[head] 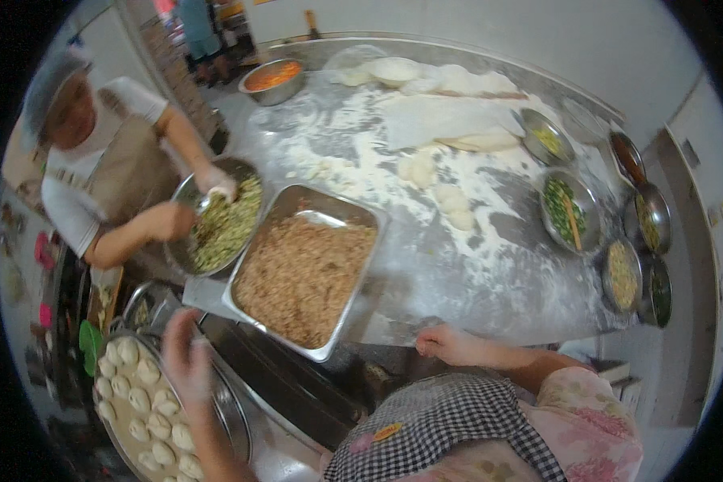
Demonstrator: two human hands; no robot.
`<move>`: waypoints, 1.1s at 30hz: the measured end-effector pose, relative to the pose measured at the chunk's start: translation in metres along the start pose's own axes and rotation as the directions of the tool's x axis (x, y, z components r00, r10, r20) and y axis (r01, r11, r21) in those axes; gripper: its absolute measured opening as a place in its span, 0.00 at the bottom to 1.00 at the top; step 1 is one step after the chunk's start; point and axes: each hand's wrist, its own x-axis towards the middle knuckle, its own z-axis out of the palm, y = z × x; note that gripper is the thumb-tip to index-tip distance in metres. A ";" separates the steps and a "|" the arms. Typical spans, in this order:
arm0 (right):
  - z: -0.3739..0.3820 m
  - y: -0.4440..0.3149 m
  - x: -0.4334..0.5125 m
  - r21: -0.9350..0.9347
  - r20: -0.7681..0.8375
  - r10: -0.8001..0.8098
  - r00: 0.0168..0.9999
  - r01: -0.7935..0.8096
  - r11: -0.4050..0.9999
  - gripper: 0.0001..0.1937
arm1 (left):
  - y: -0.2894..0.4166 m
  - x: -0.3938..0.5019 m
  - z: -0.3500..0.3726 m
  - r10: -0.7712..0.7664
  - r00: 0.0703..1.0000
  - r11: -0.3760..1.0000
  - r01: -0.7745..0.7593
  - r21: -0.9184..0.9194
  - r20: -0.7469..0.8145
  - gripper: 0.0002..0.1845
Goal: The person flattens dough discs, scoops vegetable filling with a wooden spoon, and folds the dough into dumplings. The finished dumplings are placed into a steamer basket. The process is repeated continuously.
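My left hand (pixel 187 355), blurred, is raised over the rim of a round steamer tray (pixel 222 385). Nothing shows in it, and thumb and fingers look apart. Several pale filled dough buns (pixel 147 400) lie in rows on the tray. At the table's near edge my right hand (pixel 449 344) has its fingers curled in, with nothing visible in them. A deep rectangular steel pan (pixel 378 232) stands between and beyond my hands, holding a light-brown minced filling (pixel 307 277). Beyond it, dough pieces (pixel 452 208) rest on the floured steel table (pixel 391 301).
Across to the left, a co-worker (pixel 120 162) has both hands in a bowl of chopped green filling (pixel 232 226). A bowl of orange shreds (pixel 272 77) stands farther back. Dough sheets (pixel 452 120) lie at the far side. Bowls of chopped greens (pixel 569 211) and other fillings line the right.
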 end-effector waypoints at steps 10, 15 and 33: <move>-0.070 0.102 -0.150 0.425 -0.342 0.401 0.850 -0.240 0.873 0.18 | 0.109 0.053 0.436 0.074 0.761 0.968 -0.209 0.136 0.645 0.22; -0.100 0.150 -0.214 0.433 -0.366 0.453 0.813 -0.282 0.856 0.18 | 0.106 0.060 0.537 0.079 0.787 0.740 -0.458 0.493 0.612 0.20; -0.209 0.150 -0.187 0.064 -0.172 0.152 0.973 -0.143 0.988 0.15 | 0.101 -0.132 0.459 0.110 0.964 0.973 -0.154 0.172 0.243 0.23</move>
